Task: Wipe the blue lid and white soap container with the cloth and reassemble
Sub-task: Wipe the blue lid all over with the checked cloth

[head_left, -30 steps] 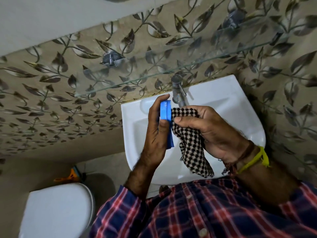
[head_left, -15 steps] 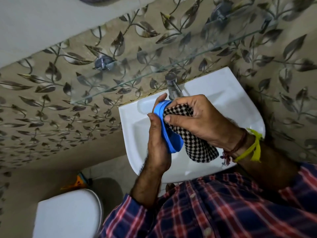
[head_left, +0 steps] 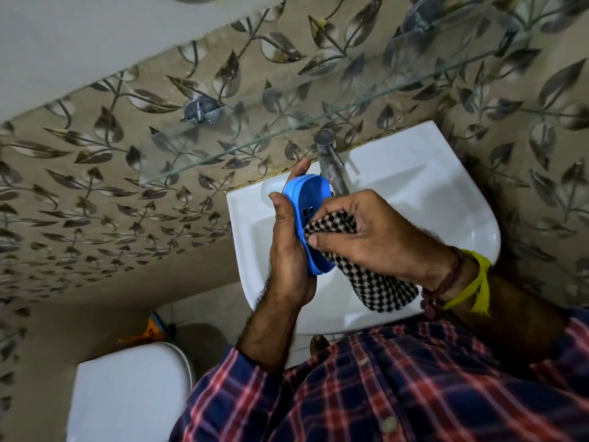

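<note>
My left hand (head_left: 288,250) grips the blue oval lid (head_left: 310,199) by its edges and holds it over the white sink (head_left: 414,186), with its hollow inner side and small holes turned toward me. My right hand (head_left: 366,231) clutches the black-and-white checked cloth (head_left: 379,282) and presses a bunched part of it against the lower half of the lid. The rest of the cloth hangs down below my right wrist. The white soap container is not in view.
A metal tap (head_left: 331,161) stands at the back of the sink, just behind the lid. A glass shelf (head_left: 287,129) runs along the leaf-patterned wall above. A white toilet lid (head_left: 127,390) sits at the lower left, with an orange item (head_left: 149,330) on the floor behind it.
The lid has turned from edge-on until its hollow inner side faces me. My right hand with the cloth has slid down from the lid's upper part to its lower half.
</note>
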Demonstrator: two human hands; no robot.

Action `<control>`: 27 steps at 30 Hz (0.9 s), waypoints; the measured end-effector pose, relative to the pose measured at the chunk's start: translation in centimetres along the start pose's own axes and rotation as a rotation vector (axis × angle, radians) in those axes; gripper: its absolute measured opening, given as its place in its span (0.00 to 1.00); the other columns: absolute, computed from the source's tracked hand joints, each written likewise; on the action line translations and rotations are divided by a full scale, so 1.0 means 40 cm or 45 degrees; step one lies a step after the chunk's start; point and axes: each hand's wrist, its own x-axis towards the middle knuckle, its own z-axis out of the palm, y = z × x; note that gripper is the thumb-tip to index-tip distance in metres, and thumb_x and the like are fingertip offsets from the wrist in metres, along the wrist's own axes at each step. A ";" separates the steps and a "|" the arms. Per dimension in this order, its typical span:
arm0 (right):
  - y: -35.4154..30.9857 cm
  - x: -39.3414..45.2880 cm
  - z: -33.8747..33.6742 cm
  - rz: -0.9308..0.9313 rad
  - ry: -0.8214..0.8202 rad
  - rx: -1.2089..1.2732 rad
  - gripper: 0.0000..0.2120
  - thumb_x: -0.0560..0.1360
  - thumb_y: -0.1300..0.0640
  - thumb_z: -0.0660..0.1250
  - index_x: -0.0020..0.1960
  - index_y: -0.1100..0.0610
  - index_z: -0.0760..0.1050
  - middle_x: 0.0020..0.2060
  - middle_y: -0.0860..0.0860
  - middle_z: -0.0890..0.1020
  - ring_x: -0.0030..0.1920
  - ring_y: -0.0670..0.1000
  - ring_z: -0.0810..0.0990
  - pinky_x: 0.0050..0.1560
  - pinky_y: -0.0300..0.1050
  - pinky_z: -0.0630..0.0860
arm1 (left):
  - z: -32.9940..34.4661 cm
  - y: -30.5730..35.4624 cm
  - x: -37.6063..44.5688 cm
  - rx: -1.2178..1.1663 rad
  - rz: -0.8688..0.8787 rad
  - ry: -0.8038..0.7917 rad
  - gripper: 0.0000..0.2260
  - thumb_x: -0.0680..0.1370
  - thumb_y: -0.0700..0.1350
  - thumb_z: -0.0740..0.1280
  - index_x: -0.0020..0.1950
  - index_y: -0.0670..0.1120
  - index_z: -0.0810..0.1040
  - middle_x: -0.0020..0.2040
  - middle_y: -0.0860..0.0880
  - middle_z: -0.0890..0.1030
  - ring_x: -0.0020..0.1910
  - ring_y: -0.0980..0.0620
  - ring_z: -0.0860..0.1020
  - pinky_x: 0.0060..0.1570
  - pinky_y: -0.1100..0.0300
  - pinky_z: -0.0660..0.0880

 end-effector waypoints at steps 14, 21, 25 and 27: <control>0.017 -0.012 0.013 0.003 -0.079 -0.288 0.05 0.72 0.57 0.74 0.48 0.54 0.83 0.44 0.47 0.84 0.49 0.48 0.83 0.57 0.57 0.78 | -0.008 0.008 0.009 -0.070 -0.052 -0.029 0.28 0.83 0.66 0.47 0.74 0.55 0.74 0.53 0.48 0.84 0.48 0.49 0.82 0.50 0.53 0.81; 0.008 -0.017 0.012 -0.044 -0.114 -0.396 0.05 0.73 0.55 0.73 0.49 0.52 0.83 0.42 0.40 0.81 0.52 0.45 0.79 0.59 0.56 0.76 | -0.010 0.016 0.012 -0.017 -0.070 0.007 0.27 0.83 0.65 0.49 0.70 0.56 0.78 0.51 0.46 0.84 0.46 0.48 0.83 0.48 0.52 0.82; 0.012 -0.024 0.006 -0.148 -0.112 -0.503 0.05 0.73 0.57 0.74 0.49 0.55 0.83 0.41 0.38 0.78 0.49 0.42 0.77 0.56 0.50 0.77 | -0.001 0.021 0.009 0.005 -0.131 0.077 0.27 0.83 0.66 0.50 0.71 0.54 0.77 0.51 0.45 0.84 0.46 0.46 0.83 0.49 0.52 0.82; 0.018 -0.034 0.011 -0.186 -0.101 -0.543 0.08 0.73 0.54 0.75 0.51 0.54 0.83 0.41 0.38 0.77 0.48 0.43 0.78 0.54 0.50 0.77 | -0.006 0.030 0.011 0.020 -0.161 0.094 0.27 0.83 0.67 0.51 0.70 0.55 0.79 0.50 0.46 0.84 0.45 0.47 0.83 0.48 0.52 0.82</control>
